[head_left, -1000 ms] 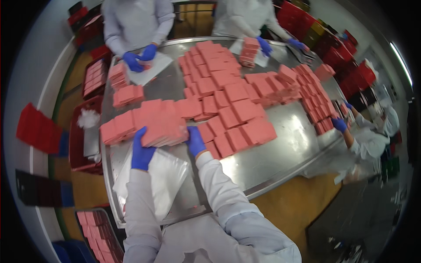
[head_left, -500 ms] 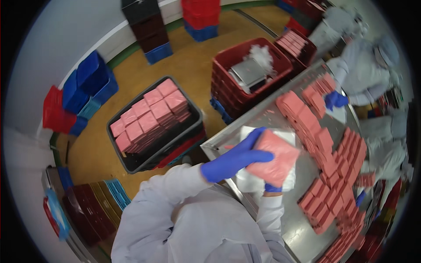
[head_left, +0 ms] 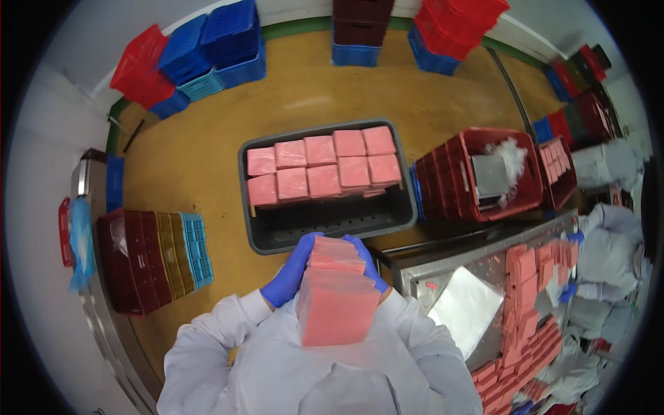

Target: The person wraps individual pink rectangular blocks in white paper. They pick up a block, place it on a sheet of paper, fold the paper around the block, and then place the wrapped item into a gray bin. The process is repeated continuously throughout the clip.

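A tall stack of pink square meat slices (head_left: 339,304) is clasped between my two hands, tilted close against my white coat. My left hand (head_left: 293,271) presses its left side, and my right hand (head_left: 367,261) grips the right side, its fingers partly hidden behind the stack. Both wear blue-purple gloves. Just beyond my hands stands a black-grey crate (head_left: 325,243). Two rows of similar pink stacks (head_left: 321,164) fill its far part, while the dark bottom shows along its near part.
At right is a steel table (head_left: 453,266) bearing a white sheet (head_left: 467,308) and many pink stacks (head_left: 519,325). Co-workers (head_left: 609,238) stand at its far side. A dark red crate (head_left: 477,173) stands beside the table; blue crates (head_left: 232,34) and red crates (head_left: 142,66) line the wall.
My body has turned left from the table toward the grey crate. The pink stack, held over the white sheet before, is now near my chest, a hand on each side.
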{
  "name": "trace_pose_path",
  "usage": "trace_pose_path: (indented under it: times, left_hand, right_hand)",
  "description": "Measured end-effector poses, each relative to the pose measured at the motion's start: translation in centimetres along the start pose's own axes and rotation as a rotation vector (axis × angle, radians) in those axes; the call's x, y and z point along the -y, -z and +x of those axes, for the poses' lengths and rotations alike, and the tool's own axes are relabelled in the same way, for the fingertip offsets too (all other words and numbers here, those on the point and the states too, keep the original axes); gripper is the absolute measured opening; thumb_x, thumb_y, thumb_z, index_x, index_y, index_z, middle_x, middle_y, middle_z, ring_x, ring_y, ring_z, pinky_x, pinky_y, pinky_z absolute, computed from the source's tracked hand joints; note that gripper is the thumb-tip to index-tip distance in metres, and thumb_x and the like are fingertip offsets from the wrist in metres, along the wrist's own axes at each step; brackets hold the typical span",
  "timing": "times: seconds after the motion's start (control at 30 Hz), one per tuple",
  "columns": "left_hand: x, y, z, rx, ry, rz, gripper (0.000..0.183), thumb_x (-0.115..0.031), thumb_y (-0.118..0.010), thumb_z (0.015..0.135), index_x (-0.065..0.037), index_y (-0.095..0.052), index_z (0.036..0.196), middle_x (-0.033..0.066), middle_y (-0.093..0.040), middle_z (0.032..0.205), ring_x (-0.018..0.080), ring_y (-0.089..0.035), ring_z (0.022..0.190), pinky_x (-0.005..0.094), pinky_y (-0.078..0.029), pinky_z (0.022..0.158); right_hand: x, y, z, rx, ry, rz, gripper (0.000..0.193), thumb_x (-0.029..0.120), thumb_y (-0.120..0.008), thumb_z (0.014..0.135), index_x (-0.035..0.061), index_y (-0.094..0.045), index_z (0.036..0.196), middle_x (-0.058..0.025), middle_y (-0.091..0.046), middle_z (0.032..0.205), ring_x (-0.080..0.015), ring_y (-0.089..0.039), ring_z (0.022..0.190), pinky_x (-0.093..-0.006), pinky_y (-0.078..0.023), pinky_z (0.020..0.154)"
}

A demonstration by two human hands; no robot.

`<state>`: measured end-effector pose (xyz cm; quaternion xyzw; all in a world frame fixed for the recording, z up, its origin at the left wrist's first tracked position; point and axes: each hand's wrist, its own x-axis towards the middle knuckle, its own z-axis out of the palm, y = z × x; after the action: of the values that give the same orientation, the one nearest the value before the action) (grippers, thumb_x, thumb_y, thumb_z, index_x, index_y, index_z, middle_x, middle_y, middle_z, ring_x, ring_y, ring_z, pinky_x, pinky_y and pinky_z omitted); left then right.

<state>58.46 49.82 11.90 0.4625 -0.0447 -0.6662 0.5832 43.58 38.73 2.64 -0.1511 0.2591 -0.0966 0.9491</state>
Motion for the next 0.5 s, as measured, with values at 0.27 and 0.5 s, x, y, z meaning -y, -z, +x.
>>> trace_pose_path:
  times: [0.27,0.5]
  left_hand:
    - [-6.0,3.1,-5.8,-0.092,-0.197,0.233,0.072,-0.043,-0.048,0.097,-0.005,-0.018,0.151,0.0127,-0.02,0.155,0.0241,-0.021,0.142,0.0369,-0.018,0.115]
    - [-5.4,10.8,-4.7,-0.233,-0.409,0.148,0.091,-0.036,-0.073,0.074,-0.002,-0.027,0.145,0.0156,-0.018,0.155,0.0257,-0.02,0.143,0.039,-0.018,0.115]
  right_hand:
    - [1.0,-6.9,3.4,-0.168,-0.378,0.102,0.05,0.043,-0.044,0.097,0.0035,-0.056,0.125,-0.0112,-0.062,0.119,-0.0217,-0.059,0.111,-0.0344,-0.044,0.099]
    - [-5.6,-3.2,17.4,-0.327,-0.257,-0.075,0.044,0.037,-0.039,0.097,0.0031,-0.058,0.118,-0.0119,-0.064,0.114,-0.0245,-0.062,0.104,-0.038,-0.048,0.094]
